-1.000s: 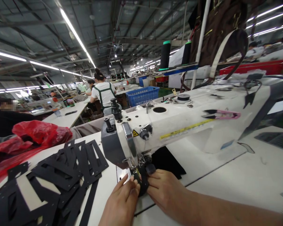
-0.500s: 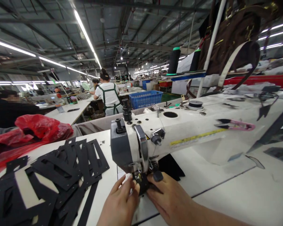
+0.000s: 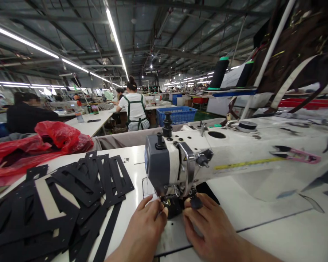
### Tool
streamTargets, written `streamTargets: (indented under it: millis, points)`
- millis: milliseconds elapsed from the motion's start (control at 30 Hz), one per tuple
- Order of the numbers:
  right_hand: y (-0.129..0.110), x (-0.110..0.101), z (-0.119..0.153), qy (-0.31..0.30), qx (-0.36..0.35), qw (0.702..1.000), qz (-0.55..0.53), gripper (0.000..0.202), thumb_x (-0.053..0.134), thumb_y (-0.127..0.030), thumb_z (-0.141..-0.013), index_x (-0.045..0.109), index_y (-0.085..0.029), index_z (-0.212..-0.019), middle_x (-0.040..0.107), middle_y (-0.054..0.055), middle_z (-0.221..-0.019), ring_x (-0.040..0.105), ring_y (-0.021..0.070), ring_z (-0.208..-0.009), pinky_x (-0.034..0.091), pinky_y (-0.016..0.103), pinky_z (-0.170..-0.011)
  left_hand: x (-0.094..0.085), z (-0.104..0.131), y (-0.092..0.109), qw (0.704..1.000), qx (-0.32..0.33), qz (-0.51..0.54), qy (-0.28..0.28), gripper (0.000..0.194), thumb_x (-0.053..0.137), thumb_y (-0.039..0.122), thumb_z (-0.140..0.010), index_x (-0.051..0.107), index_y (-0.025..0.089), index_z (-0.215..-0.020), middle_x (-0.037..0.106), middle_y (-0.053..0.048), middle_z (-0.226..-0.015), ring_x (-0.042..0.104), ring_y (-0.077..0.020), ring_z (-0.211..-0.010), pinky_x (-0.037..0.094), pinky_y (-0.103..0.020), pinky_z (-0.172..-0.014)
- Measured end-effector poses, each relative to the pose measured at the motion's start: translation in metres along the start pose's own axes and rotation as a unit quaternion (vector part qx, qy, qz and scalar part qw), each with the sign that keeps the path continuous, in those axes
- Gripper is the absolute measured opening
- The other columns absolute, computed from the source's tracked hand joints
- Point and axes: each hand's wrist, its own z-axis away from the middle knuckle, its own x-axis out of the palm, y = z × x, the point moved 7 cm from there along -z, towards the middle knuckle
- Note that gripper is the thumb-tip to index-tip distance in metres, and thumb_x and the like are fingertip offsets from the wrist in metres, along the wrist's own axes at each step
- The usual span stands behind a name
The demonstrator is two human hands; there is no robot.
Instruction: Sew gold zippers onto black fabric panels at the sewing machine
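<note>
Workshop benches recede behind a white table (image 3: 284,233). Head view: a black piece (image 3: 175,207) lies under the sewing machine (image 3: 243,153), its left edge pinched by the left hand (image 3: 146,225); the right hand (image 3: 211,225) curls alongside, grip unclear. Guiding it flat and evenly should help.

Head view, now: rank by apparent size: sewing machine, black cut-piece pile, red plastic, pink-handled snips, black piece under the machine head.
1. Sewing machine
2. Black cut-piece pile
3. Red plastic
Unranked, both smaller: pink-handled snips and black piece; the piece is partly hidden.
</note>
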Motion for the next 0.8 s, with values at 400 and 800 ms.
streamTargets:
  millis: [400, 800]
  points:
    - [0.006, 0.026, -0.008, -0.098, 0.033, 0.994, -0.038, 0.022, 0.042, -0.003, -0.083, 0.061, -0.013, -0.088, 0.068, 0.01, -0.09, 0.065, 0.0213, -0.084, 0.054, 0.032, -0.077, -0.001, -0.005, -0.002, 0.999, -0.03, 0.032, -0.014, 0.014, 0.047, 0.011, -0.086, 0.06, 0.018, -0.087, 0.061, -0.006, -0.082, 0.06, -0.02, -0.082, 0.051, -0.034, -0.083]
    - [0.014, 0.031, -0.008, -0.127, 0.072, 0.989, -0.033, 0.019, 0.045, -0.008, -0.084, 0.061, -0.018, -0.082, 0.068, 0.005, -0.079, 0.065, 0.0182, -0.084, 0.051, 0.027, -0.077, -0.003, -0.008, -0.004, 0.999, -0.033, 0.022, -0.011, 0.016, 0.048, 0.006, -0.084, 0.06, 0.015, -0.082, 0.062, -0.007, -0.085, 0.06, -0.0197, -0.081, 0.053, -0.032, -0.075]
